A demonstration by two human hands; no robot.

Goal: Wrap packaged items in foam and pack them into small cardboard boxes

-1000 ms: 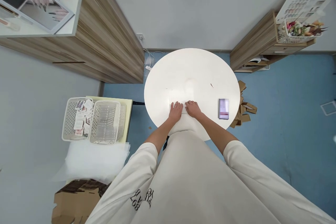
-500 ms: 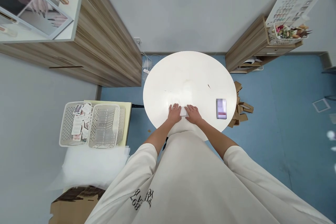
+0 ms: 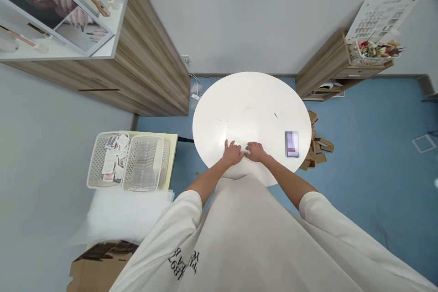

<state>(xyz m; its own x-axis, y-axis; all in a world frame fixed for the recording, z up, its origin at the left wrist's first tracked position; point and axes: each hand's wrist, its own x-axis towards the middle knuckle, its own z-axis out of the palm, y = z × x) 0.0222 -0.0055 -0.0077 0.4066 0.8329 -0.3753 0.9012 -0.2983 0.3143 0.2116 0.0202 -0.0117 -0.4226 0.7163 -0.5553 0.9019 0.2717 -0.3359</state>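
A small white bundle lies near the front edge of the round white table, between my two hands. My left hand grips its left end with curled fingers, the index finger reaching forward. At its right end, my right hand has its fingers bent around it. A thin, pale sheet seems to lie flat on the tabletop just beyond the bundle; its outline is faint. What is inside the bundle, if anything, is hidden.
On the table's right lies a phone-like rectangle, blurred out. White baskets with cards and clear plastic cases stand on a side table at left, beside stacked translucent sheets. Flattened cardboard boxes lie on the floor at right.
My fingers have gone from lying fairly flat to curling in around the white bundle, which now looks narrower. The whole view has shifted slightly. The phone-like rectangle stays in place on the table.
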